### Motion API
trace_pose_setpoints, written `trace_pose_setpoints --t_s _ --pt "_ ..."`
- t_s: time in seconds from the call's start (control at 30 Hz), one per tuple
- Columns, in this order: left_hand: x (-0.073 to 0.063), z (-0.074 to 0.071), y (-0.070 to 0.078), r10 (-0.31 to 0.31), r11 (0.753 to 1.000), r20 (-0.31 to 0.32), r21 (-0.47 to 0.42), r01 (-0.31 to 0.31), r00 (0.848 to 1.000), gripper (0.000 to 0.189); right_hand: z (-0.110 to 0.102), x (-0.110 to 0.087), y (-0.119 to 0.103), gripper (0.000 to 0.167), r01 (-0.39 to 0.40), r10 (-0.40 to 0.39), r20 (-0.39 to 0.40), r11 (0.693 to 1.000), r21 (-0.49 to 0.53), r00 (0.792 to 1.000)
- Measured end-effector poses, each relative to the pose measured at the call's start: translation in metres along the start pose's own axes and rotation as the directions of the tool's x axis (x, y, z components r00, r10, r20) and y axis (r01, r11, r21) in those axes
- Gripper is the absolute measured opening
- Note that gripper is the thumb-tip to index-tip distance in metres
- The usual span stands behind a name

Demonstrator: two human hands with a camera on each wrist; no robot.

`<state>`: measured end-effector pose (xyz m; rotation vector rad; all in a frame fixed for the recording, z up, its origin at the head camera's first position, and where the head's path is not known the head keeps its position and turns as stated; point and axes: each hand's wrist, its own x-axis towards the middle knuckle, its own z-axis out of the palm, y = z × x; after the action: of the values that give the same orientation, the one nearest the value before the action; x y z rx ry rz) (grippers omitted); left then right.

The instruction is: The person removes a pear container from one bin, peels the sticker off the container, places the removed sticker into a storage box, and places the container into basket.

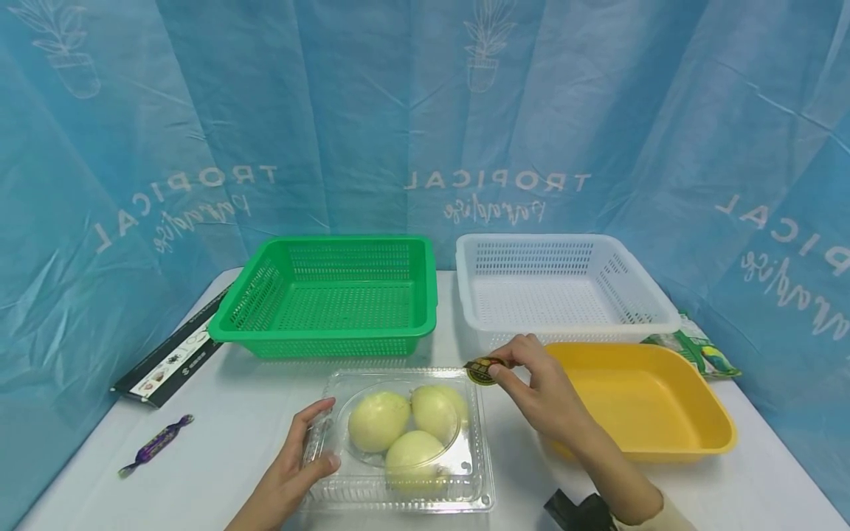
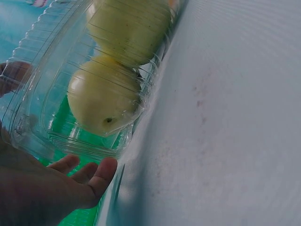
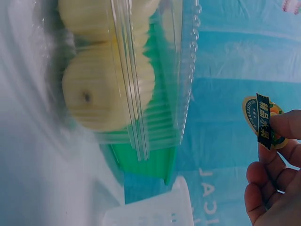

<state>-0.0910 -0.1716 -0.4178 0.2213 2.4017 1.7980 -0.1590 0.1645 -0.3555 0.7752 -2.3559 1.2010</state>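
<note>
A clear plastic clamshell box (image 1: 474, 442) with its lid down sits on the white table. Three round, pale yellow-green fruits (image 1: 379, 422) show through it. At the box's left side, my left hand (image 1: 292, 461) rests with thumb and index finger spread along the edge. Other fingertips (image 2: 107, 170) appear relaxed beside the box's end in the left wrist view. Right of the box's far corner, my right hand (image 1: 538, 383) pinches a black-and-gold fruit sticker (image 3: 251, 113) between thumb and fingers, held up in the air. Its face shows an oval with a dark lettered banner.
Behind the box stand a green basket (image 1: 332, 346) and a white basket (image 1: 571, 332). A yellow tub (image 1: 664, 446) is under and beyond my right forearm. A green packet (image 1: 700, 346) lies far right; a black long box (image 1: 175, 358) and a purple wrapped candy (image 1: 156, 445) lie left.
</note>
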Motion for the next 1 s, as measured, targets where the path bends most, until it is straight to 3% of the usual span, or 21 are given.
trace_pose_setpoints --t_s 0.4,1.0 --pt "0.0 0.0 0.0 -0.009 1.0 -0.008 0.022 0.009 1.0 0.065 -0.01 -0.01 0.014 0.015 -0.027 0.024 -0.053 0.998 -0.055 0.998" --pt "-0.001 0.0 0.002 -0.005 1.0 -0.011 0.016 0.005 1.0 0.066 -0.024 -0.025 0.039 0.011 -0.146 0.137 -0.069 0.978 -0.146 0.988"
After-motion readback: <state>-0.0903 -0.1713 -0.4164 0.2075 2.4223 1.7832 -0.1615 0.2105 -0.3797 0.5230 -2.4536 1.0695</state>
